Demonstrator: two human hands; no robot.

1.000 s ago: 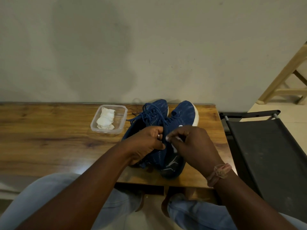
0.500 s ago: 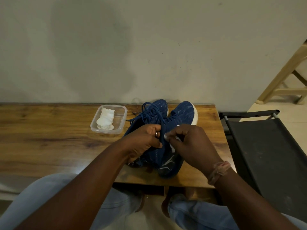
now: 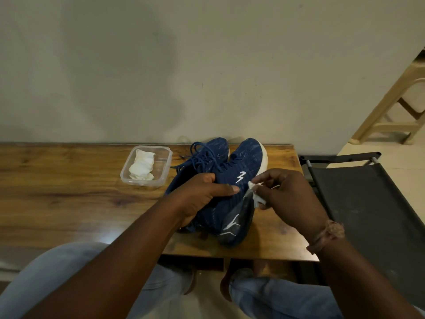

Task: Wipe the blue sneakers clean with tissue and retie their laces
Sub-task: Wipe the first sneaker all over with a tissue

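**Wiping the side of the shoe**

Since a moment ago, the right hand [image 3: 289, 199] has slid out to the right, away from the left hand [image 3: 202, 194], so the white mark on the shoe now shows. It pinches a small bit of tissue [image 3: 254, 192] with its fingertips, just beside the side of the right sneaker [image 3: 232, 180]. The left hand wraps around the top of that shoe and holds it steady, thumb lying across the cloth.

Both blue sneakers sit in the middle of the frame on the wooden table [image 3: 69, 192], the left sneaker [image 3: 213, 150] close behind. Loose laces [image 3: 200, 157] spill over the top, not tied yet. More tissue sits in the clear box [image 3: 161, 180], up and to the left.

To wipe well, I think short, soft rubs work best, with the left hand holding tight. The right wrist is bent, with fingers pointing left at the shoe.
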